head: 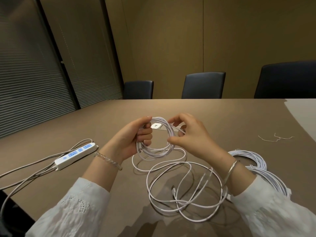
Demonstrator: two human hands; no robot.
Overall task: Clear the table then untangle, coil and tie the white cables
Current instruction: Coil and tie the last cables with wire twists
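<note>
- The left hand [131, 139] grips one side of a small coil [156, 135] of white cable, fingers curled through the loop and thumb over the top.
- The right hand [189, 134] pinches the coil's opposite side between thumb and fingertips.
- The coil is held just above the table [222, 120], round and several turns thick.
- Loose cable [184, 189] trails from it in wide, overlapping loops on the table below the wrists.
- Finished bundles [253, 161] lie beside the right wrist.
</note>
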